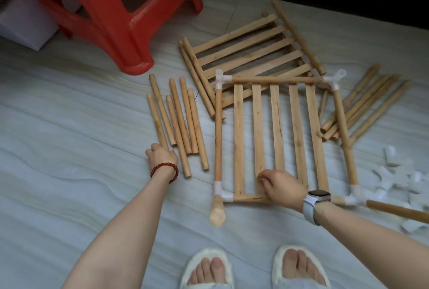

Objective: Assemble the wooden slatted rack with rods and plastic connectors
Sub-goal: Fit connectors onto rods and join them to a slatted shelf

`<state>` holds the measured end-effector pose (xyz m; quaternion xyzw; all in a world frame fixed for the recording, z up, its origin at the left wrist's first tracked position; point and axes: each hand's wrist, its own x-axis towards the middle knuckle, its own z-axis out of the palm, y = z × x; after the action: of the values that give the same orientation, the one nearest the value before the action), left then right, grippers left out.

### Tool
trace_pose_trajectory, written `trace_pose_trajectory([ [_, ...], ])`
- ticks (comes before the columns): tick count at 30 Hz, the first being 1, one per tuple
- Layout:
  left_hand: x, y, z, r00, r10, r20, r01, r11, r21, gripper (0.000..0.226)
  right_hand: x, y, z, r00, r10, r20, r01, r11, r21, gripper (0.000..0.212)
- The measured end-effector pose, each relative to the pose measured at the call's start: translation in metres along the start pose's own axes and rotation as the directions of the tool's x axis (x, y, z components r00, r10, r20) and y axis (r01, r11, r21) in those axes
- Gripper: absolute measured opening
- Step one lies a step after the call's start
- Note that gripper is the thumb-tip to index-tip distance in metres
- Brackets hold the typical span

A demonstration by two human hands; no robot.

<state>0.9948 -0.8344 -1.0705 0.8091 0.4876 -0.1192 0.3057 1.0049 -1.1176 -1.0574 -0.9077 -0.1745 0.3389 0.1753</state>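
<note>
Your right hand (pixel 282 187) sat at the near edge of the slatted frame (pixel 276 135), fingers curled around the bottom end of one slat and the near cross rod (pixel 250 197), so it was gripping the frame itself. That frame lay flat on the pale floor (pixel 69 107), its slats running away from you, with white plastic connectors at its corners: the far left connector (pixel 222 79), the far right connector (pixel 334 80), the near left connector (pixel 220 192) and the near right connector (pixel 356 193). A rod stub (pixel 217 211) stuck out toward you from the near left corner.

Your left hand (pixel 161 156) was well to the left of the frame, closed around the near end of one rod in the group of loose rods (pixel 178 119) lying side by side on the floor. The held rod was the leftmost of that group, and it ran away from your fist toward the red stool (pixel 120 17).

Behind the frame, partly under its far edge, lay a second slatted panel (pixel 250 49). To the right of the frame lay another bundle of rods (pixel 366 105), and nearer you on that side a heap of spare white connectors (pixel 399 179). One more rod (pixel 397 211) lay just beside your right wrist.
</note>
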Motion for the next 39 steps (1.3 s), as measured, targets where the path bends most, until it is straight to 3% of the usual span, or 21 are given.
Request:
trace_pose_trajectory([
  [4, 0.013, 0.002, 0.006, 1.000, -0.008, -0.011, 0.008, 1.000, -0.002, 0.030, 0.006, 0.003, 0.001, 1.000, 0.022, -0.020, -0.021, 0.999, 0.036, 0.031],
  [7, 0.010, 0.004, -0.001, 0.999, -0.050, 0.000, 0.048, 0.957, -0.285, 0.027, 0.007, -0.001, -0.005, 0.998, 0.052, -0.037, -0.049, 0.996, 0.074, 0.032],
  [9, 0.003, 0.007, -0.009, 0.996, 0.014, -0.085, -0.043, 0.933, -0.358, 0.026, 0.007, -0.010, -0.016, 0.997, 0.047, -0.060, -0.038, 0.988, 0.147, 0.031],
  [11, -0.007, 0.013, -0.017, 0.963, 0.217, -0.162, -0.258, 0.916, -0.306, 0.028, 0.010, -0.025, -0.035, 0.993, 0.027, -0.118, 0.006, 0.963, 0.269, 0.029],
  [13, -0.019, 0.028, -0.025, 0.862, 0.488, -0.138, -0.507, 0.831, -0.229, 0.032, 0.013, -0.045, -0.063, 0.980, -0.006, -0.201, 0.095, 0.895, 0.436, 0.030],
  [16, -0.034, 0.059, -0.028, 0.616, 0.787, 0.041, -0.779, 0.615, -0.119, 0.031, 0.021, -0.078, -0.115, 0.940, -0.064, -0.334, 0.268, 0.744, 0.612, 0.041],
  [18, -0.040, 0.081, -0.025, 0.462, 0.877, 0.133, -0.880, 0.472, -0.059, 0.031, 0.031, -0.093, -0.145, 0.917, -0.057, -0.394, 0.342, 0.619, 0.707, 0.037],
  [20, -0.043, 0.097, -0.016, 0.345, 0.919, 0.190, -0.936, 0.351, 0.002, 0.030, 0.044, -0.100, -0.163, 0.912, 0.044, -0.408, 0.319, 0.549, 0.773, 0.023],
  [22, -0.045, 0.105, -0.002, 0.288, 0.928, 0.235, -0.955, 0.296, 0.002, 0.027, 0.057, -0.097, -0.166, 0.877, 0.151, -0.456, 0.261, 0.647, 0.717, 0.017],
  [23, -0.046, 0.107, 0.005, 0.296, 0.925, 0.238, -0.950, 0.310, -0.023, 0.026, 0.062, -0.092, -0.163, 0.841, 0.197, -0.504, 0.232, 0.710, 0.665, 0.019],
  [25, -0.041, 0.108, 0.017, 0.376, 0.910, 0.178, -0.913, 0.396, -0.097, 0.026, 0.066, -0.076, -0.152, 0.763, 0.251, -0.595, 0.186, 0.797, 0.575, 0.031],
  [26, -0.037, 0.109, 0.020, 0.427, 0.894, 0.135, -0.886, 0.443, -0.136, 0.027, 0.067, -0.067, -0.145, 0.751, 0.260, -0.608, 0.154, 0.826, 0.543, 0.038],
  [28, -0.028, 0.109, 0.022, 0.480, 0.872, 0.093, -0.855, 0.489, -0.174, 0.027, 0.070, -0.054, -0.136, 0.800, 0.296, -0.523, 0.053, 0.832, 0.552, 0.037],
  [29, -0.024, 0.109, 0.023, 0.472, 0.876, 0.104, -0.860, 0.483, -0.168, 0.027, 0.074, -0.050, -0.135, 0.843, 0.334, -0.423, 0.007, 0.778, 0.628, 0.035],
  [32, -0.018, 0.109, 0.024, 0.361, 0.915, 0.179, -0.908, 0.389, -0.154, 0.029, 0.092, -0.047, -0.139, 0.919, 0.354, -0.171, -0.009, 0.453, 0.891, 0.033],
  [34, -0.015, 0.109, 0.026, 0.361, 0.915, 0.178, -0.914, 0.385, -0.128, 0.028, 0.099, -0.046, -0.140, 0.911, 0.349, -0.222, 0.025, 0.490, 0.871, 0.030],
  [36, -0.008, 0.107, 0.030, 0.483, 0.867, 0.121, -0.872, 0.489, -0.025, 0.031, 0.101, -0.042, -0.139, 0.867, 0.373, -0.332, 0.063, 0.577, 0.814, 0.034],
  [39, 0.001, 0.103, 0.040, 0.760, 0.647, 0.062, -0.650, 0.757, 0.070, 0.046, 0.099, -0.034, -0.142, 0.775, 0.443, -0.451, 0.140, 0.575, 0.806, 0.041],
])
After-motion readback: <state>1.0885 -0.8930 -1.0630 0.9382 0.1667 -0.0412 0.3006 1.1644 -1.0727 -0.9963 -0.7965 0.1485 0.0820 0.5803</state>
